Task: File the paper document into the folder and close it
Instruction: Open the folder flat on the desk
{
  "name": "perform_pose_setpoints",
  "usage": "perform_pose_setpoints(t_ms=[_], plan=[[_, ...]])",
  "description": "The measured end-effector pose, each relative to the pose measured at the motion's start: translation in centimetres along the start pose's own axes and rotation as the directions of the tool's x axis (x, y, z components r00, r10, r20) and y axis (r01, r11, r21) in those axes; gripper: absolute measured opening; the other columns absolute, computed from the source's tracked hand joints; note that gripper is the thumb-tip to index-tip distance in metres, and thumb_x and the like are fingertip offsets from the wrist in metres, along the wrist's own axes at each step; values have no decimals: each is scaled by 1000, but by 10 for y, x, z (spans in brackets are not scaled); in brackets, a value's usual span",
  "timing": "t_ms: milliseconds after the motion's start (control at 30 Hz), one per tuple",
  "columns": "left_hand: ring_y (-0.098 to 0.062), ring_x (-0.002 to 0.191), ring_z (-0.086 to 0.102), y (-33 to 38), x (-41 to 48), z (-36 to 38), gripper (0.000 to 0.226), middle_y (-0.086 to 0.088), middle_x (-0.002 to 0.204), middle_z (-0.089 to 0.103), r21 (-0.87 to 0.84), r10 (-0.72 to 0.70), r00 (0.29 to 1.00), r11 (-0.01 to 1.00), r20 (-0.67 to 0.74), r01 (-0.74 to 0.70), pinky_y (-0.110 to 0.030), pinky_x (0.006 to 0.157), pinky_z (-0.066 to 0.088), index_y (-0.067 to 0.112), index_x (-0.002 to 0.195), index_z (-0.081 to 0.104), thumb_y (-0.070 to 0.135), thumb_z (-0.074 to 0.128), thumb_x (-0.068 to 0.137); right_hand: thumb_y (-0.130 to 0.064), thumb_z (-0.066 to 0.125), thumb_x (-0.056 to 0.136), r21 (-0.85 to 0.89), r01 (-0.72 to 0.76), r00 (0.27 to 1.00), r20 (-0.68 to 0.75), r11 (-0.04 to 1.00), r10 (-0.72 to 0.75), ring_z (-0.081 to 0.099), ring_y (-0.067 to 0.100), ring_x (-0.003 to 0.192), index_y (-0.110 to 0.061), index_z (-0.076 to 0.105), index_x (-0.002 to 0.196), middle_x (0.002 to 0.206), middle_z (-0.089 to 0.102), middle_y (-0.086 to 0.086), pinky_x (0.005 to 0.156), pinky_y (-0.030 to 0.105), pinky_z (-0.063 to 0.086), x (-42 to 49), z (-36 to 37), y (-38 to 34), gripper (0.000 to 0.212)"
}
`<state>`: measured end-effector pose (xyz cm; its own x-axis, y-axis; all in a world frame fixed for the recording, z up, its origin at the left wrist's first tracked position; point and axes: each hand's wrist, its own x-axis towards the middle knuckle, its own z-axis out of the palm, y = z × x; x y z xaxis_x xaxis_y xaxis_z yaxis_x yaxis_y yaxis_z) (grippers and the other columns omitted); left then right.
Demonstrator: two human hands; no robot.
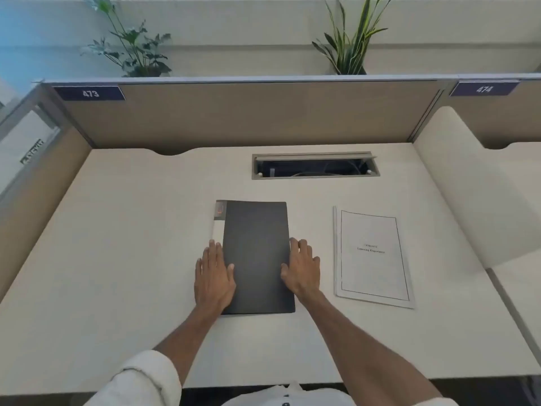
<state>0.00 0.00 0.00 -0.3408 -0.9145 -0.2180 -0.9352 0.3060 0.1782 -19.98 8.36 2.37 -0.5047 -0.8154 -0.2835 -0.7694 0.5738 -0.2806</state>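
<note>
A dark grey folder lies closed and flat in the middle of the white desk, with a white spine strip along its left edge. My left hand rests flat on the folder's left edge, fingers spread. Against the folder's right edge sits my right hand, fingers curled at the cover's rim and thumb on top. The paper document, a white stapled stack with a framed title page, lies on the desk to the right of the folder, apart from both hands.
A cable tray opening with its lid raised is set into the desk behind the folder. Tan partition panels wall the back and left. A white divider borders the right. Two potted plants stand behind the partition.
</note>
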Motion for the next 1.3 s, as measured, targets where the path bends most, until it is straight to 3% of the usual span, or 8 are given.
perform_pose_setpoints(t_ms=[300,433,533,700,833,933,1100,1300], plan=[[-41,140,53,2,-5,4,58,-16,162,48,-169,-198,980,966,-3,195,-55,109,51,4,162,39,21,54,109,-17,61,99,261,-314,945,183,913,272,62,35,132,-5,59,136,142,56,11,111,49,55,1,-2,3,39],[-44,137,53,12,-8,8,59,-19,159,50,-220,-238,971,946,17,236,-54,110,51,2,162,40,19,55,107,-14,61,98,304,-370,926,196,878,322,63,36,132,-3,61,135,145,55,12,111,47,55,5,1,8,38],[-46,134,54,20,-10,13,60,-21,159,50,-241,-252,968,938,18,249,-54,107,52,0,161,40,18,56,106,-10,60,96,402,-423,906,210,812,368,58,35,105,-2,57,108,141,59,17,90,37,50,7,3,12,15],[-46,137,52,25,-14,19,65,-20,163,46,-251,-246,969,937,11,241,-53,109,52,0,166,34,20,54,107,-5,61,93,532,-431,902,242,729,357,41,26,94,-10,45,102,107,45,10,68,28,34,8,1,22,19],[-42,141,52,24,-13,22,64,-18,164,46,-260,-218,976,942,7,212,-52,113,51,3,167,33,23,53,109,-19,73,100,689,-447,890,282,570,358,65,32,107,-11,51,129,113,58,5,87,36,51,7,-3,31,38],[-39,141,54,28,-14,24,64,-14,164,47,-238,-194,981,953,-6,187,-52,113,50,7,167,33,27,53,110,-26,79,98,752,-414,899,248,513,361,72,33,117,-14,53,138,124,68,7,98,41,59,5,-10,36,49],[-36,151,48,36,-19,17,65,-10,171,41,-345,-140,989,931,-42,117,-53,121,45,14,170,32,29,54,111,-26,80,97,808,-287,932,111,515,345,81,36,98,-5,76,99,98,83,14,95,49,67,1,-20,40,22],[-2,111,71,56,-16,-35,63,13,156,61,-642,-30,995,766,-96,-39,-37,103,59,38,168,34,56,52,110,-41,68,106,854,-42,977,-74,519,201,56,6,63,-8,73,78,70,67,8,63,18,50,-18,-40,6,43]])
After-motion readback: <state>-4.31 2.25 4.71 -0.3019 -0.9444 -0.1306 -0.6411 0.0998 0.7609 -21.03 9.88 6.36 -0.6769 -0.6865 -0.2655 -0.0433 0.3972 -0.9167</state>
